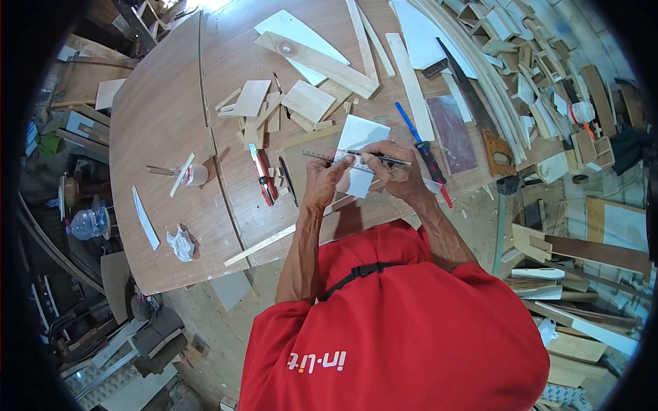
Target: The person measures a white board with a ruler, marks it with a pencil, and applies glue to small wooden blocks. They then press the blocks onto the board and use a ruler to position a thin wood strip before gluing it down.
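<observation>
My left hand [323, 179] is closed on a ruler [317, 156], its thumb pressed down over a small white board [365, 130]. The ruler lies across that board and sticks out to the left of it. In my right hand [396, 172] is a dark pen [391, 159], gripped between thumb and fingers, its tip pointing left above the ruler. Both thumbs almost meet over the board. Left of my left hand lie a red utility knife [262, 177] and a thin dark tool [287, 181]. Beyond my right hand is a red and blue tool [426, 161].
Wood offcuts [307, 101] and long boards [319, 65] cover the far side of the table [267, 226]. A handsaw [497, 151] lies at the right edge. On the left are a white cup [197, 175] and a crumpled white cloth [181, 244]. Wood pieces crowd the right side.
</observation>
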### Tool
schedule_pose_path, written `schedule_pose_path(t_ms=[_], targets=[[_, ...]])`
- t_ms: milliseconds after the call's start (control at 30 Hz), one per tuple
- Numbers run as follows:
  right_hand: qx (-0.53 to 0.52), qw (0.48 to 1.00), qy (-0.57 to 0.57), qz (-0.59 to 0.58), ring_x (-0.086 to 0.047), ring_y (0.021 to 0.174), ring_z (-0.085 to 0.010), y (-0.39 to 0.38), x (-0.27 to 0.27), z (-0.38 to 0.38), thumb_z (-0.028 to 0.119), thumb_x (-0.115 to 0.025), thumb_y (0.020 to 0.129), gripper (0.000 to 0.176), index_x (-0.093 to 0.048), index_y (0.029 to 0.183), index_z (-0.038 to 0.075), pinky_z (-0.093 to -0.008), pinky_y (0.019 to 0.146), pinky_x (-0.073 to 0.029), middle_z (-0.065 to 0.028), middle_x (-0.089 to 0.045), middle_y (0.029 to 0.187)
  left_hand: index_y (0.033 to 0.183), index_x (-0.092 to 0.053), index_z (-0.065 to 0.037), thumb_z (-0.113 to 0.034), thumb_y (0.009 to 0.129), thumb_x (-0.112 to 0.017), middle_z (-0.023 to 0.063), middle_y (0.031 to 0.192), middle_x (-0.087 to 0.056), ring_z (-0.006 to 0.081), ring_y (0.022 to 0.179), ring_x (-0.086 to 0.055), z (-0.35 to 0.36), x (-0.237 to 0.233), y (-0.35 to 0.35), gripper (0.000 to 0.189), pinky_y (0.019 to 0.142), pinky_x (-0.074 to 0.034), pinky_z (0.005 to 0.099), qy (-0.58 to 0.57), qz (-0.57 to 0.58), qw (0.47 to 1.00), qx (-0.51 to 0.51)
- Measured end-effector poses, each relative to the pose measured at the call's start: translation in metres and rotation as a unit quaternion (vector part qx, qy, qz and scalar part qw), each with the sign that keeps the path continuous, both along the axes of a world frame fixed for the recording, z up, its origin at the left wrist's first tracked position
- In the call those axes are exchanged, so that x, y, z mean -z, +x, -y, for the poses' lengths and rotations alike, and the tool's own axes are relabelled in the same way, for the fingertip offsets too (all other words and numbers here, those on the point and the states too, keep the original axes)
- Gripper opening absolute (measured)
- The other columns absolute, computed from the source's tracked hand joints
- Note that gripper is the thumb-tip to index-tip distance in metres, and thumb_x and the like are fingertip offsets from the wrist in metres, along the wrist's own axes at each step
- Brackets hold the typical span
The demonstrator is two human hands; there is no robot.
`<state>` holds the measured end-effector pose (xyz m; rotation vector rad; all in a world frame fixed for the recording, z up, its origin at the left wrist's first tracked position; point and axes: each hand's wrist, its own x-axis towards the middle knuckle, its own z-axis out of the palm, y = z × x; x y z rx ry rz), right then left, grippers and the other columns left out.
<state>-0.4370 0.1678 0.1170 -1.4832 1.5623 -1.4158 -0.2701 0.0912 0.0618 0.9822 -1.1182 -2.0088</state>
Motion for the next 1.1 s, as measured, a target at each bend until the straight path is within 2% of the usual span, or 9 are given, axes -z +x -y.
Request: schedule_pose_path(t_ms=[133,200,233,367,400,567,733,933,1100], targets=[[-0.020,0.999,0.031,0.002,-0.065,0.079,-0.0155,-0.009,-0.002,-0.003,0.008,-0.065,0.086,0.013,-0.069,0.095,-0.001,-0.0300,0.069,-0.051,-0.0099,-0.069,0.086,0.104,-0.068,0.003,-0.007,0.086,-0.072,0.0080,0.094,-0.070,0.0134,0.079,-0.066,0.003,0.002,0.004,0.021,0.070,-0.053,0.0275,-0.005,0.018,1.000,-0.004],[-0.015,0.998,0.055,-0.032,-0.065,0.078,-0.0170,-0.019,-0.005,-0.010,0.008,-0.064,0.085,0.013,-0.069,0.093,-0.001,-0.0308,0.069,-0.051,-0.0100,-0.069,0.085,0.106,-0.068,0.004,-0.006,0.085,-0.072,0.0085,0.096,-0.070,0.0146,0.079,-0.067,0.007,0.008,0.008,0.023,0.071,-0.054,0.0279,0.010,0.034,0.999,-0.028],[-0.002,0.996,0.057,-0.061,-0.063,0.073,-0.0235,-0.024,-0.005,-0.014,0.012,-0.063,0.086,0.013,-0.069,0.090,0.001,-0.0346,0.069,-0.050,-0.0095,-0.067,0.080,0.106,-0.068,0.004,-0.006,0.085,-0.072,0.0085,0.096,-0.070,0.0146,0.079,-0.067,0.007,0.009,0.008,0.023,0.071,-0.054,0.0279,0.011,0.033,0.999,-0.028],[0.042,0.988,0.093,-0.114,-0.066,0.080,-0.0247,-0.039,-0.006,-0.027,0.012,-0.062,0.085,0.015,-0.070,0.093,0.001,-0.0335,0.075,-0.052,-0.0107,-0.070,0.085,0.108,-0.068,0.004,-0.008,0.085,-0.073,0.0072,0.096,-0.070,0.0128,0.079,-0.065,0.008,0.002,0.010,0.026,0.071,-0.052,0.0268,0.001,0.011,0.999,-0.043],[0.039,0.991,0.091,-0.093,-0.066,0.083,-0.0251,-0.040,-0.006,-0.028,0.012,-0.061,0.085,0.016,-0.070,0.094,0.002,-0.0332,0.077,-0.052,-0.0114,-0.070,0.088,0.107,-0.069,0.004,-0.011,0.085,-0.073,0.0049,0.093,-0.069,0.0099,0.076,-0.062,0.008,0.001,0.009,0.027,0.069,-0.050,0.0252,0.005,0.020,0.999,-0.043],[0.032,0.995,0.097,-0.009,-0.067,0.087,-0.0258,-0.030,-0.005,-0.028,0.012,-0.062,0.084,0.018,-0.070,0.096,0.002,-0.0343,0.079,-0.052,-0.0124,-0.071,0.092,0.109,-0.068,0.004,-0.007,0.085,-0.072,0.0070,0.097,-0.070,0.0126,0.081,-0.065,0.008,0.004,0.007,0.027,0.072,-0.052,0.0273,-0.005,0.019,1.000,-0.022],[0.007,0.995,0.064,-0.077,-0.065,0.084,-0.0244,-0.026,-0.005,-0.025,0.011,-0.063,0.085,0.016,-0.070,0.095,0.001,-0.0356,0.077,-0.051,-0.0109,-0.070,0.089,0.110,-0.066,0.003,-0.003,0.085,-0.071,0.0083,0.101,-0.070,0.0149,0.083,-0.067,0.007,0.003,0.007,0.026,0.073,-0.053,0.0287,-0.002,0.024,1.000,-0.016],[-0.003,0.999,0.035,-0.027,-0.064,0.078,-0.0221,-0.013,-0.001,-0.012,0.005,-0.066,0.083,0.010,-0.069,0.090,-0.001,-0.0342,0.076,-0.048,-0.0104,-0.069,0.083,0.103,-0.069,0.003,-0.007,0.086,-0.072,0.0071,0.093,-0.071,0.0123,0.078,-0.065,0.007,0.013,0.008,0.019,0.071,-0.052,0.0265,-0.017,0.052,0.998,0.008],[-0.048,0.995,-0.043,-0.071,-0.064,0.080,-0.0260,-0.005,0.013,0.015,0.010,-0.065,0.085,0.014,-0.069,0.094,0.000,-0.0370,0.079,-0.049,-0.0114,-0.070,0.085,0.093,-0.073,0.000,-0.013,0.084,-0.075,0.0029,0.083,-0.069,0.0088,0.071,-0.058,0.004,0.003,0.005,0.016,0.063,-0.045,0.0241,-0.015,0.099,0.994,0.047]])
